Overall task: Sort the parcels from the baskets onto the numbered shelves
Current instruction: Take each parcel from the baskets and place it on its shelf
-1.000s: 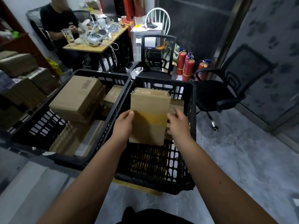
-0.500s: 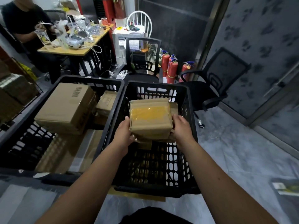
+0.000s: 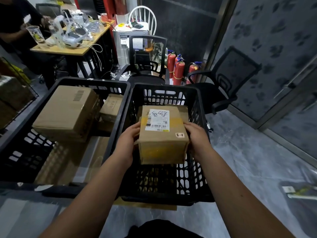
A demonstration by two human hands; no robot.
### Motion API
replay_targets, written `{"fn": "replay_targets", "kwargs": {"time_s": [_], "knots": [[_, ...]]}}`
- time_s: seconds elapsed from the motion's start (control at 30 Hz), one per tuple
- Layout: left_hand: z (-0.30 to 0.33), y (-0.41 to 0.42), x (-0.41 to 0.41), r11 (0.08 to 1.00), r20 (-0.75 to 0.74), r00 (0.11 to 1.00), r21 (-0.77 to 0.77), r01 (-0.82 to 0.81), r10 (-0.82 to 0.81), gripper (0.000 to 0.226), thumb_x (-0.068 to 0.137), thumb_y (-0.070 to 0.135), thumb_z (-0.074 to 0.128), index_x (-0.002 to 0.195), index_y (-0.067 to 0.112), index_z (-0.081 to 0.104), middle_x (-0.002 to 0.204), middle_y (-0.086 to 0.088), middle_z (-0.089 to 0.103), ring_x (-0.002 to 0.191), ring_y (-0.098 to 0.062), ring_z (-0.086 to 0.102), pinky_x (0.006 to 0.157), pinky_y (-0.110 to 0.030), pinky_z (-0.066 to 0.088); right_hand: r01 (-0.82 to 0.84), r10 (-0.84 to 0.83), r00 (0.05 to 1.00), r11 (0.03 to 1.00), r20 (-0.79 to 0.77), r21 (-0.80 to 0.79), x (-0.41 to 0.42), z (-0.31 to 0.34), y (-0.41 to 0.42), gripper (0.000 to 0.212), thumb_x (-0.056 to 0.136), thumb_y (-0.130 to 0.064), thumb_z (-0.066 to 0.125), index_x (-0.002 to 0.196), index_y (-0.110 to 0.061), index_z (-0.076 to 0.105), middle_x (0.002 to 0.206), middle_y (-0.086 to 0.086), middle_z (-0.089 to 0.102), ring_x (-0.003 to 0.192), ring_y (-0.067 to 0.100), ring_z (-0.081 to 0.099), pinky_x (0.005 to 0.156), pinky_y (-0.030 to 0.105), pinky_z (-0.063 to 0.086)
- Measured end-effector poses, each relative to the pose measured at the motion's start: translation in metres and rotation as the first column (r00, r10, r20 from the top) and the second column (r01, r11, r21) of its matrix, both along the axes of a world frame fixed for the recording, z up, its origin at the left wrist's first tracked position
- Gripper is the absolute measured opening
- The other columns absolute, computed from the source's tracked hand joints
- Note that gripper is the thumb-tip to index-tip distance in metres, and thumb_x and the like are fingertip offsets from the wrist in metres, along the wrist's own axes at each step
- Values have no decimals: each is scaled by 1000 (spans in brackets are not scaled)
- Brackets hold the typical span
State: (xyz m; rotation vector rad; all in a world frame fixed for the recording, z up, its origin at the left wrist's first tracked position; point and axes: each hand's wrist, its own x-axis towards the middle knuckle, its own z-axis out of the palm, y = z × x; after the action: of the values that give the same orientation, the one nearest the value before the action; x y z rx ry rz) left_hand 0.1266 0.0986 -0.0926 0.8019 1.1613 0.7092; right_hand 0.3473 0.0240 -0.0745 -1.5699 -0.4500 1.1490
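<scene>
parcel [image 3: 162, 134] with white label up, held above the right basket [image 3: 199, 117], left hand [image 3: 127, 141] gripping its left side, right hand [image 3: 197, 139] gripping its right, left basket [image 3: 51, 86] beside, holding larger boxes [image 3: 66, 112]

we hold a small brown cardboard parcel [image 3: 161, 134] level above the right black basket [image 3: 199, 107], its white shipping label facing up. another parcel [image 3: 183, 112] lies under it in that basket. the left basket [image 3: 20, 152] holds a large box [image 3: 66, 112] and a smaller one [image 3: 111, 107].
</scene>
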Motion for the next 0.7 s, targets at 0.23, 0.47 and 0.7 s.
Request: {"fn": "replay_targets", "kwargs": {"time_s": [0.23,0.47,0.7], "knots": [[-22,7,9,1000,64,998,-15,-27,28,28,102,34,61,126,20,70,119,-5,77,113,-28,71,93,-49,58,-26,26,1000,1000,-9,-5,-5,-13,1,19,109,-27,53,122,-27,67,121,1,73,106,18,70,93,45,60],[-45,21,16,994,-51,998,-105,30,-36,41,98,25,73,134,16,55,117,-7,77,108,-31,74,101,-55,55,-199,211,974,971,85,-130,-14,-32,-2,58,105,-27,61,157,-40,38,144,3,56,111,25,67,97,50,59],[-42,21,15,990,-56,993,-104,98,-104,68,83,43,84,138,18,54,117,-3,78,104,-27,77,87,-46,60,-135,130,990,987,-57,-92,-7,-38,-6,49,105,-32,63,151,-21,53,127,5,73,111,25,72,99,49,58]]}}
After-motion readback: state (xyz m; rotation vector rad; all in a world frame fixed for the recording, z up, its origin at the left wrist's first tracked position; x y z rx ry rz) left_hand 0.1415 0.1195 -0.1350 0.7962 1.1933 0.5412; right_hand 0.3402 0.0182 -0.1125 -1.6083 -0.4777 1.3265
